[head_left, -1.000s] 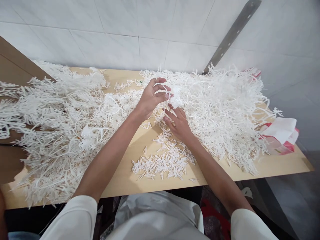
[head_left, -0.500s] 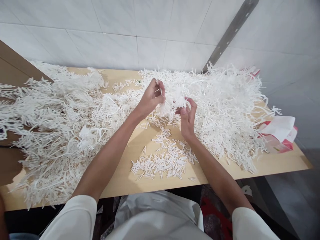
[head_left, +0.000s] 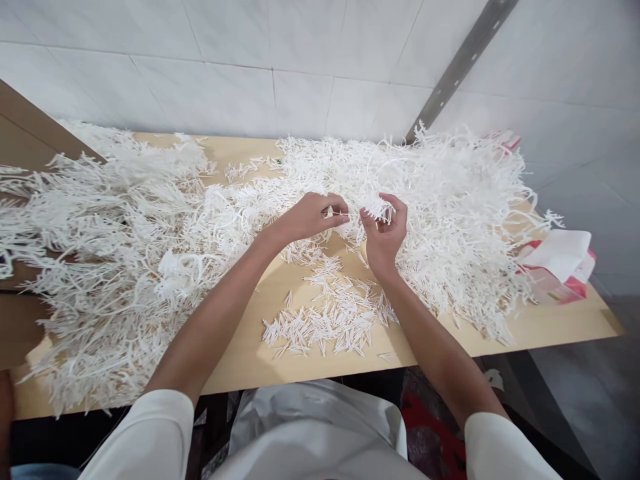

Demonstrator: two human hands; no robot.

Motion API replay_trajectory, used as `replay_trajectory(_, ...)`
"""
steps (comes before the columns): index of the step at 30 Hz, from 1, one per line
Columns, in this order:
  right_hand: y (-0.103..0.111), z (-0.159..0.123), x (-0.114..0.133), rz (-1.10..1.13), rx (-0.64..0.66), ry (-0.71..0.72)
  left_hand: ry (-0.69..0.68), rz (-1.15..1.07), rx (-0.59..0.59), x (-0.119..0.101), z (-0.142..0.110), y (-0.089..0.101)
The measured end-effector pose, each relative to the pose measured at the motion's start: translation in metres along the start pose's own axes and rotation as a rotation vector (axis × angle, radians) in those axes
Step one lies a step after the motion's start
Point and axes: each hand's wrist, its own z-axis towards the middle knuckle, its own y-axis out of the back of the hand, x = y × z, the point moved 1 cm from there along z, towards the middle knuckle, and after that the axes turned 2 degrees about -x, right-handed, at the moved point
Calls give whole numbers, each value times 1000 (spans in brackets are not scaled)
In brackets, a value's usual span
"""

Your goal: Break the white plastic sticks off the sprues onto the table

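Observation:
A light wooden table (head_left: 250, 360) is heaped with white plastic branched strips: one big pile (head_left: 450, 200) at the right and another pile (head_left: 110, 227) at the left. My left hand (head_left: 313, 217) and my right hand (head_left: 385, 233) are closed side by side above the table's middle, both pinching one comb-like white strip piece (head_left: 373, 212) stretched between them. Below my hands lies a scatter of short loose white sticks (head_left: 325, 320) on the bare wood.
A white and red plastic bag (head_left: 560, 267) lies at the table's right end. A white tiled wall (head_left: 300, 67) backs the table, with a grey metal bar (head_left: 460, 63) leaning on it. A brown board (head_left: 25, 140) stands at left. White cloth (head_left: 320, 413) hangs below the front edge.
Both hands dropped lower and came closer together. The left hand has shut into a pinch on the strip piece, and the right hand has turned palm up and closed on it.

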Motion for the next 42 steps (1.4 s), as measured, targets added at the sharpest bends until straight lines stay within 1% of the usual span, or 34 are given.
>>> replay_trajectory(2, 0, 0, -3, 63, 33, -27, 25, -13, -4, 1, 0, -1)
replay_trajectory(4, -2, 0, -6, 95, 86, -86, 78, -49, -34, 1, -1, -1)
replay_trajectory(6, -3, 0, -8, 82, 136, -139, 116, -95, -48, 0, -1, 0)
replay_trajectory(7, -3, 1, -9, 58, 149, -141, 120, -113, -52, 0, -1, 1)
replay_trajectory(9, -2, 1, -8, -10, 131, -67, 104, -111, -69, -1, 0, 1)
replay_trajectory(11, -1, 1, -5, -72, 86, 57, 91, -83, -93, -1, 0, 1)
replay_trajectory(13, -1, 1, -2, -87, 107, 130, 95, -118, -85, 0, 0, -1)
replay_trajectory(16, -1, 0, 0, -41, 163, 77, 107, -301, 11, 0, -1, -5)
replay_trajectory(18, -1, -2, 0, -20, 144, 27, 109, -411, 58, 0, -1, -8)
replay_trajectory(19, -1, -2, -1, -11, 136, 8, 119, -453, 61, 0, 0, -10)
replay_trajectory(21, -2, -3, -1, 19, 162, -38, 153, -504, 45, 0, 1, -13)
replay_trajectory(23, -2, -4, -2, 91, 183, -100, 187, -478, 42, -1, 2, -15)
replay_trajectory(25, -2, -3, -3, 154, 151, -143, 225, -406, 32, -4, 2, -15)
replay_trajectory(28, 0, -1, -2, 140, 118, -141, 282, -352, -36, -8, 2, -15)
replay_trajectory(33, 0, 2, -4, 141, 199, -138, 318, -356, -101, -8, 2, -19)
replay_trajectory(37, 0, 1, -4, 126, 227, -116, 296, -334, -154, -5, 3, -20)
replay_trajectory(38, 1, 1, -4, 116, 222, -109, 282, -332, -147, -4, 3, -20)
replay_trajectory(41, 2, 2, -2, 86, 182, -95, 217, -315, -67, -3, 2, -18)
replay_trajectory(42, 3, 3, -2, 65, 162, -83, 203, -280, -65, -2, 2, -17)
